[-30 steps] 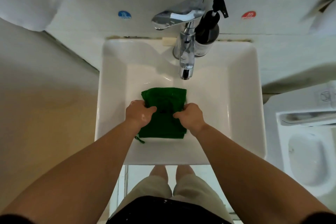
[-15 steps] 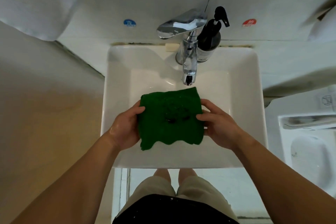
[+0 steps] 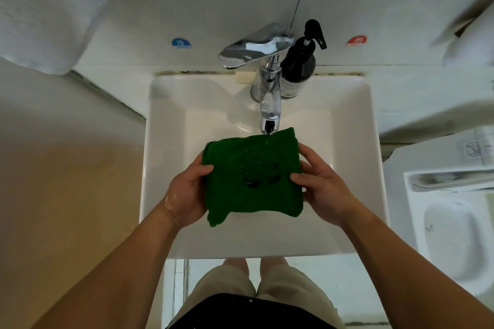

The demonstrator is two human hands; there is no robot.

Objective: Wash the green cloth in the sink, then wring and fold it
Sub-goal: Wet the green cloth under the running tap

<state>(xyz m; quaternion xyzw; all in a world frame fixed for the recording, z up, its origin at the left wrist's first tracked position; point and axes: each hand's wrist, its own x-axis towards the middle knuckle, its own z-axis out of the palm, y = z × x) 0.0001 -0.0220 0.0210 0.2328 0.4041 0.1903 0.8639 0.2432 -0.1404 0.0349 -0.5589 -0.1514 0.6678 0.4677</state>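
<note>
White tiled walls frame the sink [image 3: 171, 168], over which the left hand [image 3: 187, 195] and right hand [image 3: 324, 189] each grip a side of the folded green cloth [image 3: 251, 179], beneath the chrome tap [image 3: 270, 104] beside a dark soap bottle [image 3: 298, 67].

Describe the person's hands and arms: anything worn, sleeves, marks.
The left hand and right hand are bare: no gloves, rings or watch show. Both forearms are bare too, with no sleeve in the frame. A wet-looking shine sits near the left wrist.
</note>
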